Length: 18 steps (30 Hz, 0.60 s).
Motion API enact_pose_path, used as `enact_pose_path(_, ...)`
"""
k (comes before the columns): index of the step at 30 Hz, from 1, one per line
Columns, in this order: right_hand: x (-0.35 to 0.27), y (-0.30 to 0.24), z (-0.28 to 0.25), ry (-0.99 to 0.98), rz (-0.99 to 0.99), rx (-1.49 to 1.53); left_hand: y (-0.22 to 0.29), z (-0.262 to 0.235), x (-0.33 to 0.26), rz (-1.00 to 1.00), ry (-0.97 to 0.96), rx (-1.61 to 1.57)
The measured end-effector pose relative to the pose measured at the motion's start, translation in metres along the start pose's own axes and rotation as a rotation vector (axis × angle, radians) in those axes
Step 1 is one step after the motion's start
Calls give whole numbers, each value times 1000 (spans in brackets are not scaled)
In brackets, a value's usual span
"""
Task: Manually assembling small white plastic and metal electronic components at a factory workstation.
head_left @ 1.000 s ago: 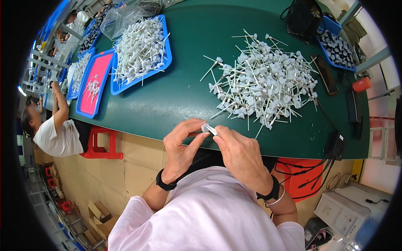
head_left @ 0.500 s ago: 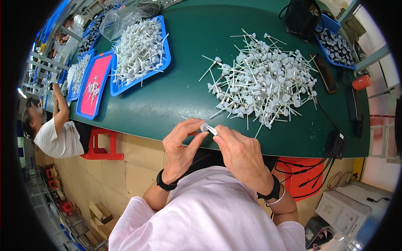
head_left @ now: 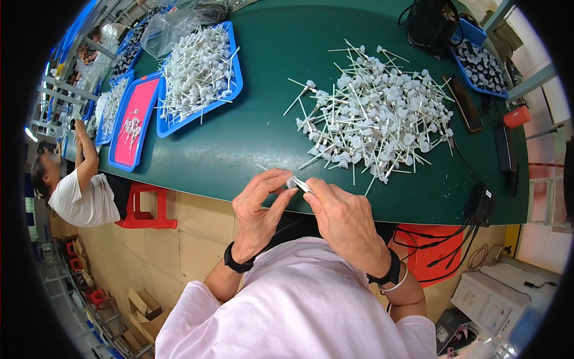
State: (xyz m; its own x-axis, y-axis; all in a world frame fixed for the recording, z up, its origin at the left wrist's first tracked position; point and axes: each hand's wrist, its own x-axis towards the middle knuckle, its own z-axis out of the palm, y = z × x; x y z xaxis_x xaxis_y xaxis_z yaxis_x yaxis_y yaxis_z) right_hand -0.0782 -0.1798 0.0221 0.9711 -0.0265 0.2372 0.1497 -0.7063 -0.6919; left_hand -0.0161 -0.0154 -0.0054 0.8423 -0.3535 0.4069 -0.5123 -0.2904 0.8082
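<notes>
White-headed stick [head_left: 291,182]: in my one view, from the head, I see it at the near edge of the green worktop [head_left: 263,134]. Its pale head faces right, toward the other hand, and a thin stem shows beyond the fingers, its long axis slanting left and away from the body. The left hand [head_left: 255,206] has a narrow grip, thumb and fingers pinching the head. The right hand [head_left: 344,215] has its grip closed around what looks to me like tweezers [head_left: 303,185], their narrow end angled left at the head.

I count one stick held and one pair of tweezers. Beyond the hands lies one big heap [head_left: 382,113] of similar sticks, too tangled to count, pointing every way. To the left I see one blue tray [head_left: 238,90] piled with more, and beside it one pink-lined tray [head_left: 145,99] with a small overlapping cluster. At the right are one phone [head_left: 466,107] and one black bag [head_left: 427,30].
</notes>
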Motion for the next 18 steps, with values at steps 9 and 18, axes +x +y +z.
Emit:
enact_pose_path(9,0,0,-2,-18,2,-29,1,0,1,54,-5,42)
enact_pose_path(18,0,2,-2,4,-14,-26,0,0,1,56,-12,61)
